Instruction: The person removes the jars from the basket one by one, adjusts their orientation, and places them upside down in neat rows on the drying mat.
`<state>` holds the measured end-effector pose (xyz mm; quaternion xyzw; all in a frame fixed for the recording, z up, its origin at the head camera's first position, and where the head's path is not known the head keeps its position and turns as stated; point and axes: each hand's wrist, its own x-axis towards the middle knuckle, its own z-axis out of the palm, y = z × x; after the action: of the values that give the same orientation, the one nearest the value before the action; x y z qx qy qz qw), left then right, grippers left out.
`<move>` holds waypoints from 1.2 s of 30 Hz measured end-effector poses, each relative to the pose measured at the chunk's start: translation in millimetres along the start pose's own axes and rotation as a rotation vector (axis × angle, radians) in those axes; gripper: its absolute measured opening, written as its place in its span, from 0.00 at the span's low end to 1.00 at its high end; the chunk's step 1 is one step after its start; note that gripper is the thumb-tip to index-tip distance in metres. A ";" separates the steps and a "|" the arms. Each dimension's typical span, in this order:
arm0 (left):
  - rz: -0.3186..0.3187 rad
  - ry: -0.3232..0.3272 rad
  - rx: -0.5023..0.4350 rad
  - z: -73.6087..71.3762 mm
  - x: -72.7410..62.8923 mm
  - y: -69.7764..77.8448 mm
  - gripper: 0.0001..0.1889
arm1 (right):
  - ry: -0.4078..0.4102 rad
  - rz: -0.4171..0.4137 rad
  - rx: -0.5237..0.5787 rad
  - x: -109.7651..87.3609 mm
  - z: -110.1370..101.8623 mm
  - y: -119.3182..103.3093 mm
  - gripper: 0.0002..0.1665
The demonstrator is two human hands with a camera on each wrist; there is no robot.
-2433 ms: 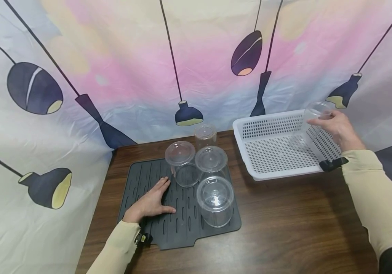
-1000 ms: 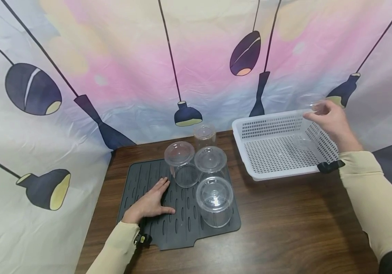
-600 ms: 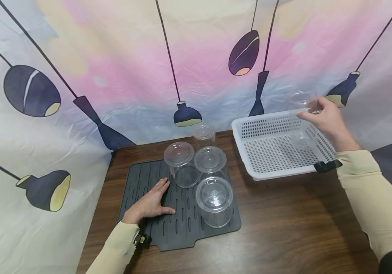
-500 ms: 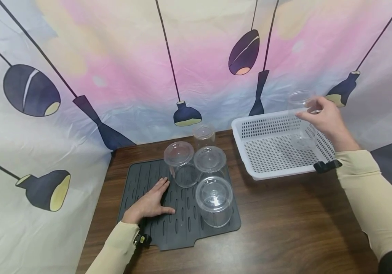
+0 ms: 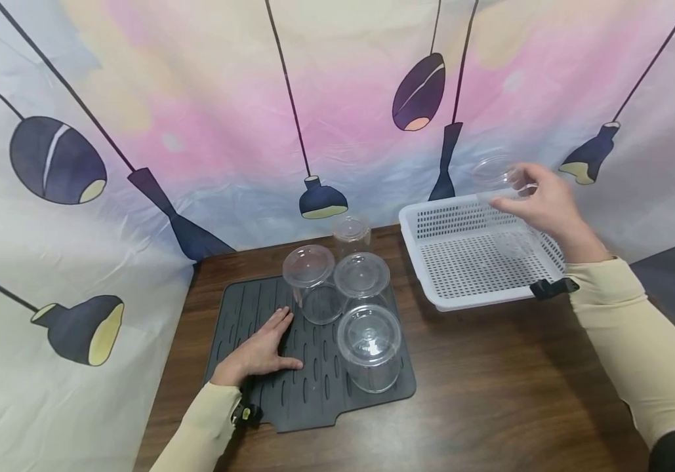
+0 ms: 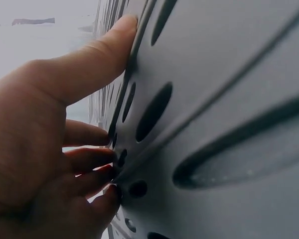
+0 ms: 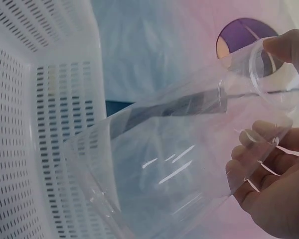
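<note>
My right hand (image 5: 546, 206) holds a clear jar (image 7: 174, 159) near its rim, thumb on one side and fingers curled on the other. The jar is raised over the right part of the white basket (image 5: 422, 275), its lower part faint against the mesh in the head view. My left hand (image 5: 257, 353) rests on the dark grey drying mat (image 5: 248, 295) with fingers spread; in the left wrist view its fingertips touch the mat's slotted surface. Right of it stand more clear jars: a front one (image 5: 370, 337), a middle one (image 5: 363, 275) and a left one (image 5: 309, 265).
A smaller clear jar (image 5: 351, 235) stands behind the others near the table's back edge. The wooden table (image 5: 461, 387) extends in front of the basket. A cloth backdrop (image 5: 213, 131) printed with hanging lamps closes off the back and left.
My right hand has moved left and slightly up with the jar, from the basket's right end toward its middle. My left hand and the standing jars have stayed in place.
</note>
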<state>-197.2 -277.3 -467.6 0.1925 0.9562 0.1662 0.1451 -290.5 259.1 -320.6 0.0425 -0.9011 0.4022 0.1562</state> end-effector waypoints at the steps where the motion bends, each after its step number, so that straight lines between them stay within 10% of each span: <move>1: -0.002 0.001 -0.003 0.1 0.0 0.1 0.58 | 0.003 -0.011 -0.004 -0.2 0.8 -2.3 0.34; 36: 0.045 0.089 -0.037 -21.9 -13.8 -8.2 0.48 | 0.073 -0.240 -0.037 -12.5 8.0 -35.5 0.37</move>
<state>-195.1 -295.9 -447.9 0.2037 0.9539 0.1952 0.1024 -273.5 228.7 -304.2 0.1325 -0.8905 0.3652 0.2368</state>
